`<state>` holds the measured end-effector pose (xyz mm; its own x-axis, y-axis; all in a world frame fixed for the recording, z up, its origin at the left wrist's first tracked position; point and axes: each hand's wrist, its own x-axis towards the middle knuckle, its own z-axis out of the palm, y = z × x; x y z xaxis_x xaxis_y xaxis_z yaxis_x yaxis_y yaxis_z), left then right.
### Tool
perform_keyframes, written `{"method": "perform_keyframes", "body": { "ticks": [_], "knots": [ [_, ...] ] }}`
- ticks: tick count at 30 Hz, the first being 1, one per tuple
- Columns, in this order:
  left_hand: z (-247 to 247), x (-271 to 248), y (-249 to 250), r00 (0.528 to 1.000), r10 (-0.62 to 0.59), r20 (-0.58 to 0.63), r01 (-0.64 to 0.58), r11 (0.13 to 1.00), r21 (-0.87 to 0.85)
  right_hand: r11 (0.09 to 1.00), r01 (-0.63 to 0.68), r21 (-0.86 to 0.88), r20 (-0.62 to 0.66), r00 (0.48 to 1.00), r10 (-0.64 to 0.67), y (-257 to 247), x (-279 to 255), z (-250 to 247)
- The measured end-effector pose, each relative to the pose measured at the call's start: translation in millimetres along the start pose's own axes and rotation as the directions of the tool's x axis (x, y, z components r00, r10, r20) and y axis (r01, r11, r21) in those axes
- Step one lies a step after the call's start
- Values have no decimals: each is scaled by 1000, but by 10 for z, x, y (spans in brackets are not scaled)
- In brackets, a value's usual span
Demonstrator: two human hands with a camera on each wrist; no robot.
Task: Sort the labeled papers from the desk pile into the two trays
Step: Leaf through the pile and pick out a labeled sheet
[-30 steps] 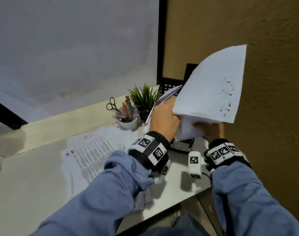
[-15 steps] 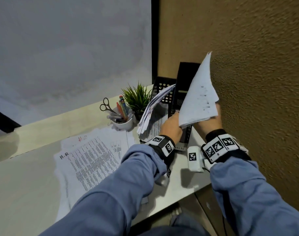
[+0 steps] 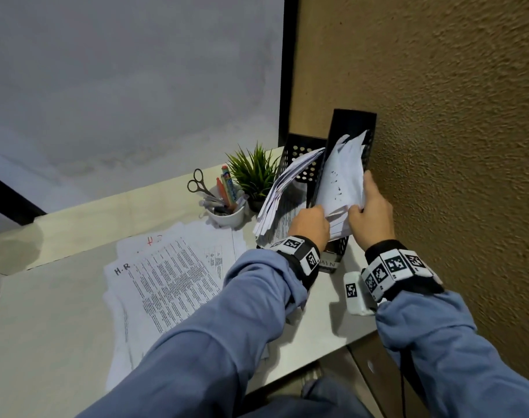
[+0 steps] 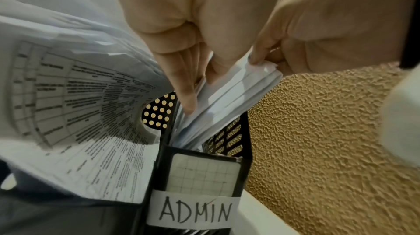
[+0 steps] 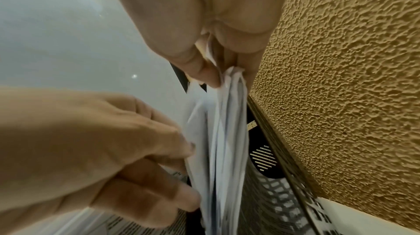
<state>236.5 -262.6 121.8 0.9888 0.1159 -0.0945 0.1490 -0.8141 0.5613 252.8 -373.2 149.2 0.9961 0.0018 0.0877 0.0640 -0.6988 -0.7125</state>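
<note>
Two black perforated upright trays stand at the desk's back right. The right tray [image 3: 352, 128] bears an ADMIN label [image 4: 195, 212]. The left tray [image 3: 299, 149] holds a fanned stack of printed sheets [image 3: 275, 200]. A bundle of white papers [image 3: 341, 182] stands edge-down in the ADMIN tray. My left hand [image 3: 323, 215] pinches the bundle's near lower edge, and my right hand [image 3: 358, 206] pinches its right corner. The bundle [image 5: 227, 131] shows between my right thumb and fingers [image 5: 200, 66]. The desk pile [image 3: 172, 273] lies at the left, its top sheet marked H.R.
A white cup [image 3: 227, 214] with scissors and pens and a small green plant [image 3: 254, 173] stand just left of the trays. The rough brown wall [image 3: 453, 146] runs close along the ADMIN tray's right side. The desk's front edge [image 3: 317, 366] lies near my arms.
The papers, held high and flat a second ago, have turned edge-on and come down into the ADMIN tray. My left hand has shifted right onto the bundle.
</note>
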Motion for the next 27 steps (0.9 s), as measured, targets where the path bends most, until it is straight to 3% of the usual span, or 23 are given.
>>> {"method": "perform_keyframes", "body": {
  "ticks": [3,7,12,15,18,20,22,25,27],
  "knots": [
    [-59,-2,9,1000,17,-22,-15,998,58,1000,11,14,-44,999,-10,-25,34,-7],
    [-50,-55,-48,995,99,5,-99,990,97,999,-30,-34,11,999,31,-40,43,78],
    [-159,-226,-371,993,115,-39,-119,984,-136,992,-88,89,-93,991,96,-115,55,96],
    [-290,-445,-803,988,74,-138,-112,949,-295,996,33,89,-222,975,-13,-230,53,127],
    [-388,-679,-1420,970,-137,-202,49,920,-389,966,257,22,-356,905,-233,-414,-41,265],
    [-426,-852,-1864,922,-314,-226,197,884,-424,922,388,6,-359,861,-360,-524,-156,437],
    [-439,-1038,-2286,850,-473,-233,351,838,-418,880,471,59,-276,855,-439,-599,-286,672],
    [-445,-1327,-2835,688,-684,-245,584,721,-373,838,521,164,-65,853,-517,-679,-528,1097],
    [-441,-1493,-3082,579,-793,-191,723,607,-331,863,451,227,127,865,-485,-705,-708,1401]
  ]
}}
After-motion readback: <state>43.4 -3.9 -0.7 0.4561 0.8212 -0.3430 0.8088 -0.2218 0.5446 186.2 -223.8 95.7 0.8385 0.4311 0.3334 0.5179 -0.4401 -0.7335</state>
